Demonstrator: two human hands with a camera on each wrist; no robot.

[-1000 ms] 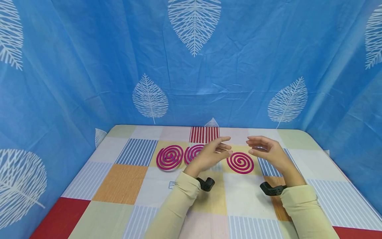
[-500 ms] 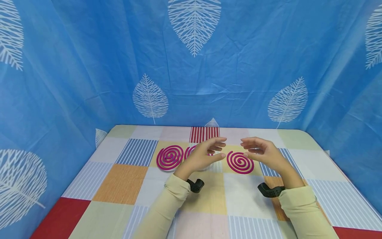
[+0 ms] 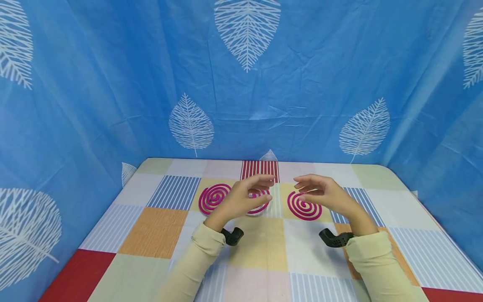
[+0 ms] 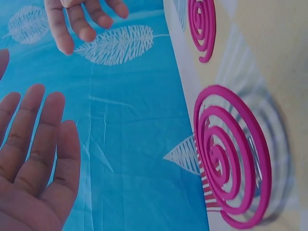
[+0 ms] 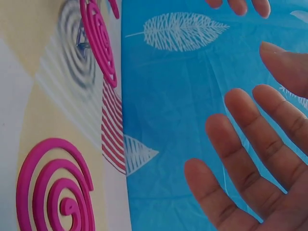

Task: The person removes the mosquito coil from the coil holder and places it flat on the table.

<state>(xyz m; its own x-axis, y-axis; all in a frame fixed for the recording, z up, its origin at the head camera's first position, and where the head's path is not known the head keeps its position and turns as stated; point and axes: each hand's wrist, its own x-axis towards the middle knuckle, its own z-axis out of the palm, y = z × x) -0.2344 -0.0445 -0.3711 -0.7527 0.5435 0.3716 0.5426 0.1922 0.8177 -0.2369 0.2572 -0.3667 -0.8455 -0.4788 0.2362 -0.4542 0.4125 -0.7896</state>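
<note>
Three magenta mosquito coils lie in a row towards the back of the table. My left hand (image 3: 241, 199) hovers before the middle coil (image 3: 262, 208), partly hiding it, and holds nothing; its fingers are loosely bent. My right hand (image 3: 327, 193) hangs over the right coil (image 3: 306, 216), its fingers also relaxed, palm facing the left hand. A gap separates the two hands. Behind the left wrist lies the left coil (image 3: 215, 198). In the left wrist view the middle coil (image 4: 248, 168) stands raised above its shadow, with a thin metal piece beneath it.
A patchwork-patterned cloth covers the table (image 3: 151, 233). Blue curtain (image 3: 302, 84) with white leaf prints encloses the back and both sides. Each wrist carries a black camera mount, such as the left mount (image 3: 233, 237).
My left hand has moved left, from beside the right coil to in front of the middle coil. The right hand has also shifted slightly left. The coils have stayed put.
</note>
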